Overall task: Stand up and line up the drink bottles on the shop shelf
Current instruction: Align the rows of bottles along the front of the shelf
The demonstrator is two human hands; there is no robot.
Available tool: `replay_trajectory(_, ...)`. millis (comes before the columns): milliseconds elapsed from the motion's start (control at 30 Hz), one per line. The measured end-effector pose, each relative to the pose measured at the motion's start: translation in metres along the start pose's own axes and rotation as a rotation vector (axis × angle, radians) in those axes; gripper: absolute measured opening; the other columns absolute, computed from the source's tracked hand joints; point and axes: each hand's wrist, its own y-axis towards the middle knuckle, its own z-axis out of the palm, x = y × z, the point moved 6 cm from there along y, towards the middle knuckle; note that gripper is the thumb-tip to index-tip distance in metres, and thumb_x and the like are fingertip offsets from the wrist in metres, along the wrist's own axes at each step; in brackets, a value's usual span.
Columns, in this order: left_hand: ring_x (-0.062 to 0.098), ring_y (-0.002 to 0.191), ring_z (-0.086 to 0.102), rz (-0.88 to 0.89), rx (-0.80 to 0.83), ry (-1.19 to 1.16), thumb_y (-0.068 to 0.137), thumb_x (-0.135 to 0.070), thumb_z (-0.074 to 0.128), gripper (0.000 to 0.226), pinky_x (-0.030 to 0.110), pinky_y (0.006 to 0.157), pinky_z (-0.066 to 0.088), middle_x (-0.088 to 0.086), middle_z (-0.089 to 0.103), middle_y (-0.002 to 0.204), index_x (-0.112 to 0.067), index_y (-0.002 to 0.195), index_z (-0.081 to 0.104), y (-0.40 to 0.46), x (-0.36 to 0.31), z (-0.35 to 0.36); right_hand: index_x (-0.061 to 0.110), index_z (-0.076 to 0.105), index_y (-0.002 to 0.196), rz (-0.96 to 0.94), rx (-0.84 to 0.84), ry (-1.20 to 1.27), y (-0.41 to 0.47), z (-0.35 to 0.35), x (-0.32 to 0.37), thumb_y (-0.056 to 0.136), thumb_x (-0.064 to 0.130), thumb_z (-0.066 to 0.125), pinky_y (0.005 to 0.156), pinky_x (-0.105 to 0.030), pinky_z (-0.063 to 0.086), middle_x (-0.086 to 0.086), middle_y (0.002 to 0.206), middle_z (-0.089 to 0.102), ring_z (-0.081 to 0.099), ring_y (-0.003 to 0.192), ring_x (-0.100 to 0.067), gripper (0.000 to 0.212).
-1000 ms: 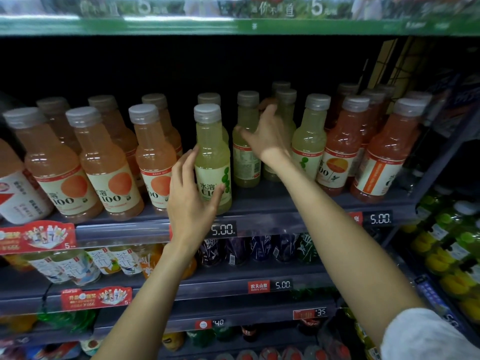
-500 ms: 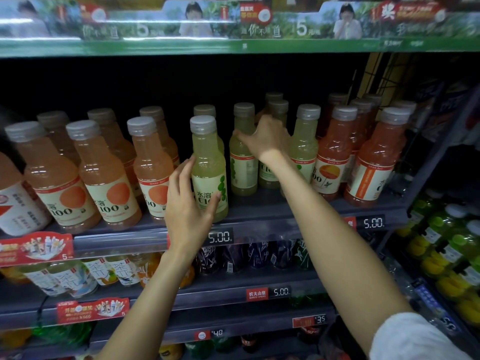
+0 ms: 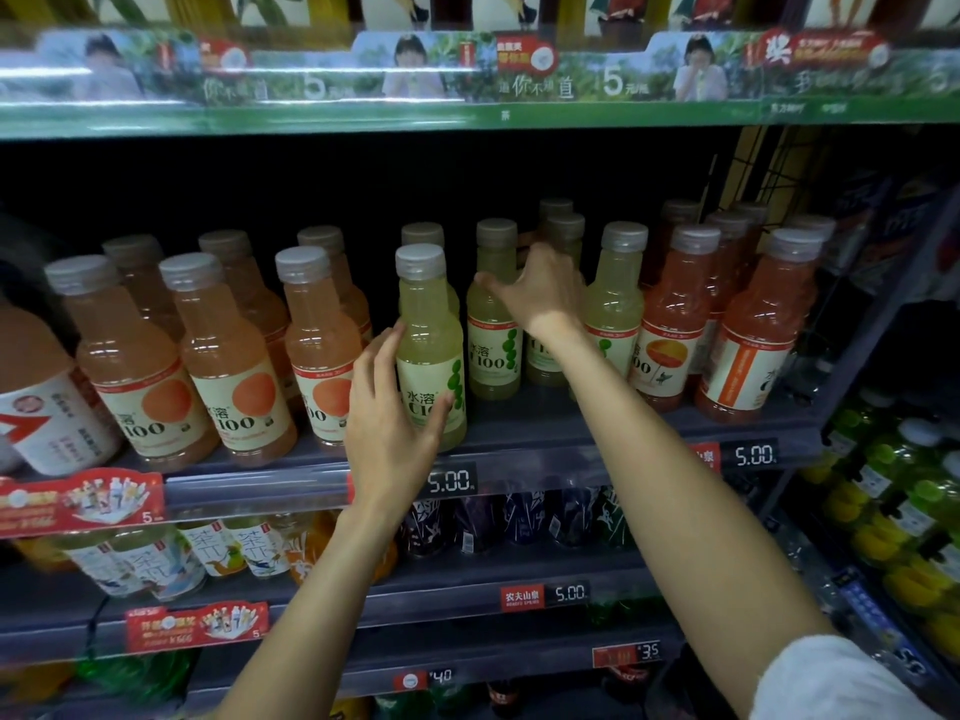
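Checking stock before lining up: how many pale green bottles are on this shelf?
6: the front bottle at the left hand, one behind it, one to its right, two behind the right hand, one right of that hand. Others may be hidden.

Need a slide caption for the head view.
Left hand holds front yellow-green bottle; right hand reaches further back.
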Motion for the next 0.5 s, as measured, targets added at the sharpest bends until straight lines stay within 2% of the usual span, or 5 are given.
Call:
replay_trajectory(100, 0.023, 0.127, 0.045, 0.001, -0.001, 0.001, 0.081, -0.028, 0.075, 0.077, 0.039, 0.082, 0.055, 0.005, 0.041, 0.142, -0.017, 0.144, 0.032, -0.0002, 0.0009, 0.0001, 0.009, 0.053, 0.1, -0.001, 0.031, 0.043, 0.0016, 0.0026, 0.0008, 0.084, 0.05, 0.064, 0.06, -0.026, 0.033, 0.001, 0.081, 0.048, 0.049, 0.075, -0.017, 0.045)
replay_trajectory(233, 0.022, 0.127, 0.045, 0.005, 0.0, 0.003, 0.081, -0.028, 0.075, 0.077, 0.032, 0.081, 0.052, 0.005, 0.041, 0.141, -0.015, 0.144, 0.033, 0.0, -0.0006, -0.0004, 0.016, 0.045, 0.091, -0.005, 0.041, 0.06, 0.0028, 0.0039, 0.0008, 0.084, 0.049, 0.064, 0.059, -0.025, 0.031, 0.005, 0.072, 0.043, 0.049, 0.075, -0.017, 0.039)
replay_trajectory(367, 0.022, 0.127, 0.045, 0.009, 0.0, -0.011, 0.081, -0.028, 0.075, 0.077, 0.038, 0.084, 0.054, 0.004, 0.04, 0.142, -0.016, 0.144, 0.033, -0.0004, 0.0001, -0.0001, 0.015, 0.042, 0.089, -0.028, 0.038, 0.04, 0.0033, 0.002, 0.0019, 0.084, 0.049, 0.064, 0.05, -0.023, 0.026, 0.006, 0.071, 0.042, 0.048, 0.074, -0.017, 0.04)
replay_trajectory(500, 0.022, 0.128, 0.044, 0.008, 0.009, -0.011, 0.082, -0.03, 0.074, 0.077, 0.042, 0.084, 0.055, 0.005, 0.04, 0.142, -0.015, 0.144, 0.032, 0.0001, 0.0014, 0.0013, 0.012, 0.051, 0.1, -0.044, 0.041, 0.024, 0.0037, 0.0036, 0.0023, 0.086, 0.048, 0.062, 0.061, -0.027, 0.033, 0.001, 0.082, 0.048, 0.049, 0.077, -0.018, 0.04)
